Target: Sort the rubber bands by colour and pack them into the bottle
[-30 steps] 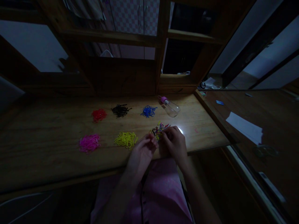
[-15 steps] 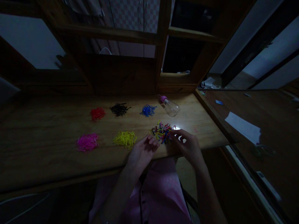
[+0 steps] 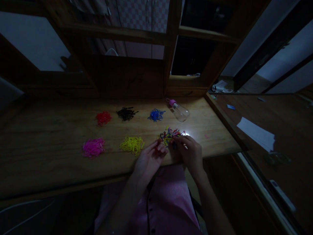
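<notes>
"So, what's the room like?"

"Dim. A wooden tabletop [image 3: 58,166] runs below a dark shelf unit [image 3: 132,75], with a clear bottle [image 3: 181,113] lying on it."

"And the mixed bands [image 3: 168,134]?"

"They lie heaped near the front edge, thin tangled loops in yellow, red, blue and pink, right of a yellow pile [image 3: 132,145]."

"Anything held?"

"The left hand [image 3: 149,160] is half curled, red showing at its fingers; the right hand [image 3: 192,151] bends nearly closed over the heap. Whether either grips anything, I can't tell."
</notes>
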The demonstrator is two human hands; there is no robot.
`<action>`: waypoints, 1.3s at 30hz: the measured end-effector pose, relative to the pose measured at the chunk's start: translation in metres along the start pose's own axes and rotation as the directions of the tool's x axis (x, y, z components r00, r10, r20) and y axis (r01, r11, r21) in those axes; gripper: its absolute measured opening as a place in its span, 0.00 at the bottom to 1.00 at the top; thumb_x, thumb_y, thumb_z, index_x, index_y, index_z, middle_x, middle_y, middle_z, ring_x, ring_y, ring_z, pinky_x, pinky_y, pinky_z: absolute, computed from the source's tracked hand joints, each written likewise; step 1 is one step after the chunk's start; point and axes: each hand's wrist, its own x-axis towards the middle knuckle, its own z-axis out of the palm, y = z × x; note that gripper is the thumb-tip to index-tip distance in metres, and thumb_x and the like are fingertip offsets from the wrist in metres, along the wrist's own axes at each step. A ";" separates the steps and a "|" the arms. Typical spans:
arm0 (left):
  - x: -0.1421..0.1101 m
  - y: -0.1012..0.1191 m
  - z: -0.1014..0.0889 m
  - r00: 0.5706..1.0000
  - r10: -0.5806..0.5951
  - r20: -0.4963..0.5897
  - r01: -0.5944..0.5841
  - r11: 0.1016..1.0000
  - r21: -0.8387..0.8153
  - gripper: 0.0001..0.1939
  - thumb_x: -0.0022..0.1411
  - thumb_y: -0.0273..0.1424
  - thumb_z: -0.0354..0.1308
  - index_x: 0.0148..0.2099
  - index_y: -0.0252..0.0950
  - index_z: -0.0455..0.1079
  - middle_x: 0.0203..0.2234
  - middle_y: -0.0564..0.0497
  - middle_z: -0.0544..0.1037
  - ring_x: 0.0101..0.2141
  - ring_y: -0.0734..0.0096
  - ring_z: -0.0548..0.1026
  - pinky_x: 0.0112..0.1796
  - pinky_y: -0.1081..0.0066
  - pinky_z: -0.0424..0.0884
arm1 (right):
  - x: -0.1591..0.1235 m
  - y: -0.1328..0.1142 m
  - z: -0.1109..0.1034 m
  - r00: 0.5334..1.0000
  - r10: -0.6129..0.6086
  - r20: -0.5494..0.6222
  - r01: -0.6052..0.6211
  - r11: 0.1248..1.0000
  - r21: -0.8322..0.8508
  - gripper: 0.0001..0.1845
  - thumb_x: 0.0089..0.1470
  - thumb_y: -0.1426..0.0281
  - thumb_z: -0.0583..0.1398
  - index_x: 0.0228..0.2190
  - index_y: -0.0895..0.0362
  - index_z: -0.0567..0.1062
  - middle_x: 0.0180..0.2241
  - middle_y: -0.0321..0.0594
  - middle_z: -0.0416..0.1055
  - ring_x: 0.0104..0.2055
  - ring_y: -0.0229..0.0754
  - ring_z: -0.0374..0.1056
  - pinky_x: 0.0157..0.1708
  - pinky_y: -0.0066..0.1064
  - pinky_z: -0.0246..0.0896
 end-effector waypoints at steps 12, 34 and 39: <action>0.004 -0.029 0.026 0.996 -0.045 -0.074 0.037 0.994 -0.106 0.16 0.69 0.26 0.43 0.42 0.29 0.73 0.34 0.45 0.78 0.33 0.75 0.78 0.35 0.77 0.77 | -0.007 -0.039 -0.016 0.998 0.035 0.055 -0.048 0.965 0.258 0.07 0.54 0.66 0.63 0.35 0.50 0.81 0.41 0.42 0.74 0.41 0.46 0.69 0.31 0.32 0.63; -0.003 -0.022 0.017 0.999 -0.009 -0.032 0.003 0.985 -0.175 0.18 0.70 0.27 0.42 0.46 0.28 0.73 0.38 0.42 0.80 0.41 0.67 0.79 0.45 0.67 0.76 | 0.022 -0.030 -0.019 1.000 -0.024 -0.016 0.028 0.968 0.248 0.07 0.55 0.69 0.63 0.36 0.53 0.80 0.35 0.38 0.77 0.34 0.41 0.69 0.33 0.32 0.63; -0.009 -0.022 0.025 0.996 -0.062 -0.066 0.050 0.984 -0.171 0.17 0.70 0.27 0.43 0.43 0.31 0.73 0.33 0.46 0.79 0.33 0.75 0.78 0.33 0.78 0.75 | -0.014 -0.057 -0.014 0.984 -0.166 0.066 0.152 0.973 0.174 0.12 0.56 0.73 0.62 0.42 0.50 0.79 0.40 0.41 0.75 0.43 0.45 0.68 0.43 0.38 0.65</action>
